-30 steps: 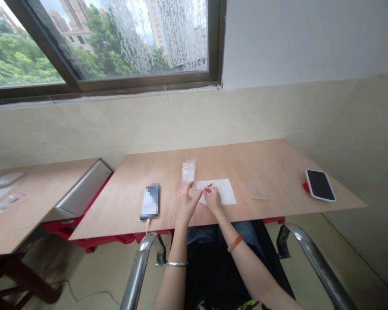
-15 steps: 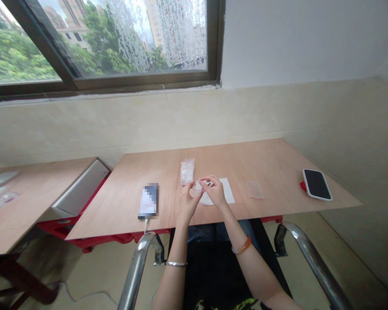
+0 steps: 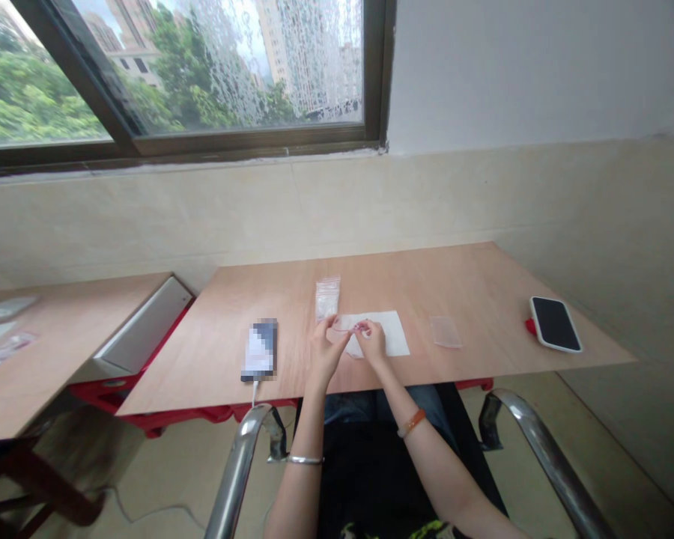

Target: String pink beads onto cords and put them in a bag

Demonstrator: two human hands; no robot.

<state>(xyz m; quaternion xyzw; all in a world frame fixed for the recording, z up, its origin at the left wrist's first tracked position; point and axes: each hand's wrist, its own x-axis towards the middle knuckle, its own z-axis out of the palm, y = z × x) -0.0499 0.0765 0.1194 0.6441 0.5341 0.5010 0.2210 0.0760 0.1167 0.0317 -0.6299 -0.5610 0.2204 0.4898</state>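
Between my two hands runs a thin reddish cord (image 3: 344,330), with small pinkish-purple bits by the right fingertips that are too small to make out. My left hand (image 3: 324,353) pinches the cord, its fingers curved in a loop. My right hand (image 3: 373,344) has thumb and fingers pressed together at the cord's right end. Both hands hover over or just left of a white sheet of paper (image 3: 396,333). A stack of clear plastic zip bags (image 3: 327,297) lies just beyond the left fingertips.
A phone with a blurred screen (image 3: 259,350) lies on the wooden table (image 3: 292,284), a white cable (image 3: 254,392) attached. Farther right are a clear plastic bag (image 3: 445,332) and a white-cased phone (image 3: 556,324) on a red object. Metal armrests (image 3: 241,464) flank me.
My right hand has come down and its fingers have drawn in closer, showing more of the paper behind. My left hand has hardly moved. The view has shifted slightly.
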